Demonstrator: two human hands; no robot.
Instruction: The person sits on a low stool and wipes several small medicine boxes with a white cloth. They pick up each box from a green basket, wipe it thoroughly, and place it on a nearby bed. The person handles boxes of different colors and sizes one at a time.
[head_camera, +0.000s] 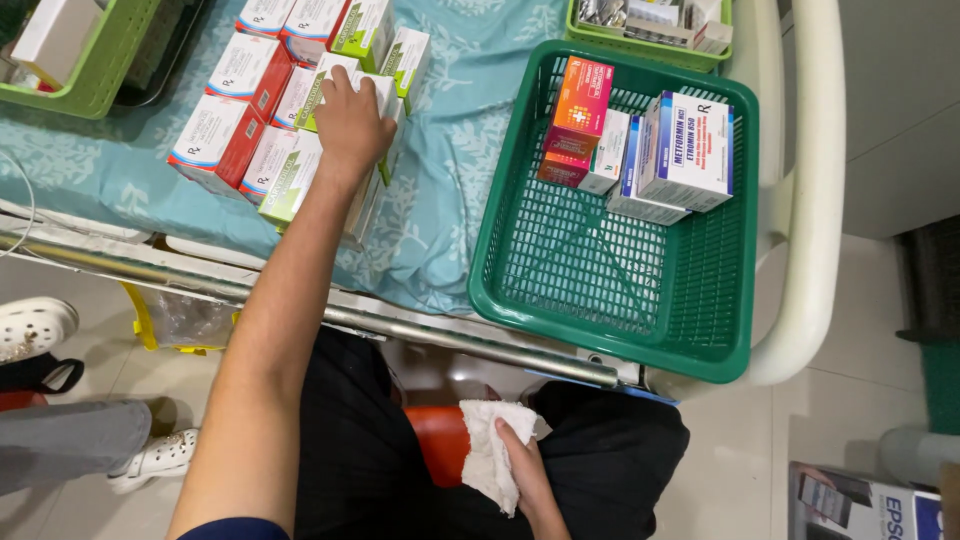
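The left hand reaches forward over the teal patterned cloth and lies palm down on a green-and-white box, one of a cluster of medicine boxes set side by side on the cloth. Its fingers are laid flat and close together on the box top; whether they curl round an edge cannot be told from above. Just left of that box lie red-and-white boxes, touching one another in a row, and more green-and-white ones stand beyond the fingertips. The right hand rests low on the person's lap, well apart from the cloth, its fingers closed round a crumpled white rag. To the right of the cluster sits a green basket on the cloth's edge, holding an orange-and-pink box leaning against a few white boxes in its far corner; the near part of the basket shows only mesh. A lighter green tray sits at the far left with a white box in it, and another at the top edge. Another person's white shoe shows on the floor at left.
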